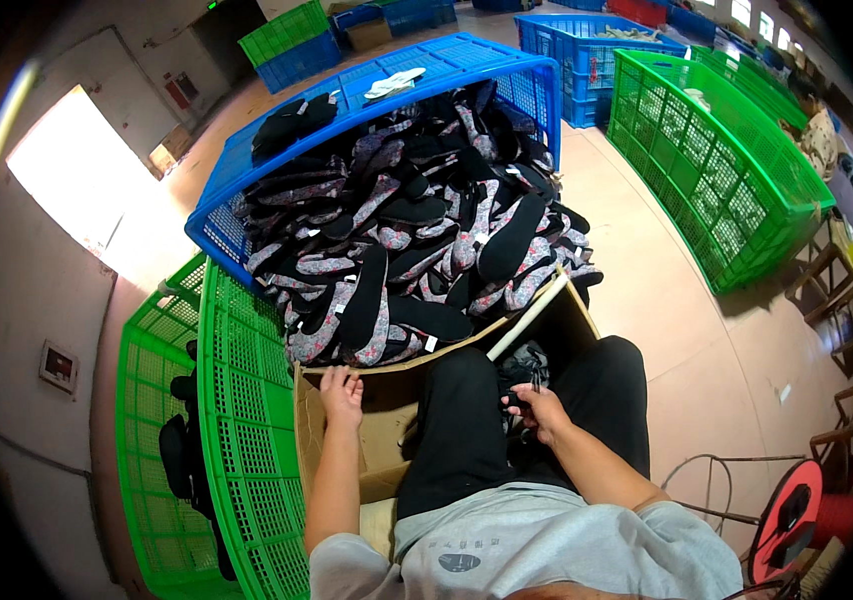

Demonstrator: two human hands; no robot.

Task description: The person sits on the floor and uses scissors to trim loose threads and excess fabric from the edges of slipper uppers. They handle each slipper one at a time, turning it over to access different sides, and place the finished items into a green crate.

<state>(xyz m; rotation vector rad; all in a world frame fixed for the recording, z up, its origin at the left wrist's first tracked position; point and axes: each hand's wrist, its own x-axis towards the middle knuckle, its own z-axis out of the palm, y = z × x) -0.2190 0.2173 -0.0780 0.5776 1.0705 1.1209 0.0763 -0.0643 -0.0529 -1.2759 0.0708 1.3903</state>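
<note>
Black-soled, a shoe (365, 306) points away beyond the cardboard box (379, 432), nearer our left hand (343, 398), its fingers loosely curled; our right hand (545, 412) seemingly pinches something dark (513, 399).

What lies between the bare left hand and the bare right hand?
Head view: the black-trousered left knee and part of the brown cardboard box.
</note>
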